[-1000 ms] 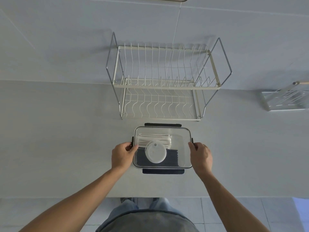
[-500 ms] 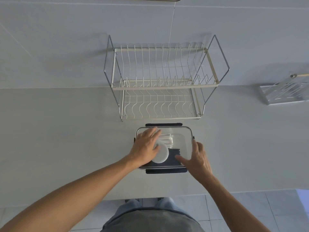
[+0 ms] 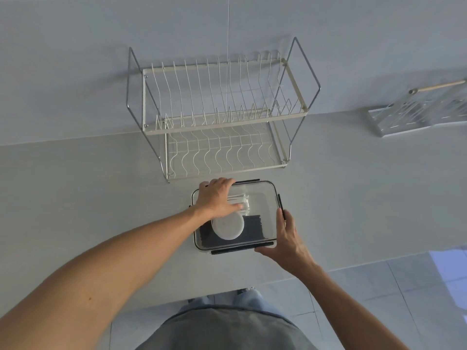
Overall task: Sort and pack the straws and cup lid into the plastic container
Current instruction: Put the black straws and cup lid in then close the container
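Observation:
A clear plastic container [image 3: 264,198] with its transparent cover on and black side clasps sits on the white counter near the front edge. Inside it lie white straws [image 3: 245,201] at the far side, black straws [image 3: 255,231] at the near side, and a round white cup lid [image 3: 227,227] on top of them. My left hand [image 3: 216,198] presses flat on the cover's far left part, fingertips reaching the far rim. My right hand [image 3: 288,236] rests against the near right corner, fingers straight along the right clasp and thumb along the front edge.
A two-tier wire dish rack [image 3: 217,117] stands directly behind the container against the wall. A smaller metal rack with a wooden handle [image 3: 417,114] sits at the far right. The counter's front edge [image 3: 328,270] runs just below the container, tiled floor beneath.
My left hand went from the container's left side onto the cover, then slid toward its far left corner. My right hand shifted from the right side down to the near right corner.

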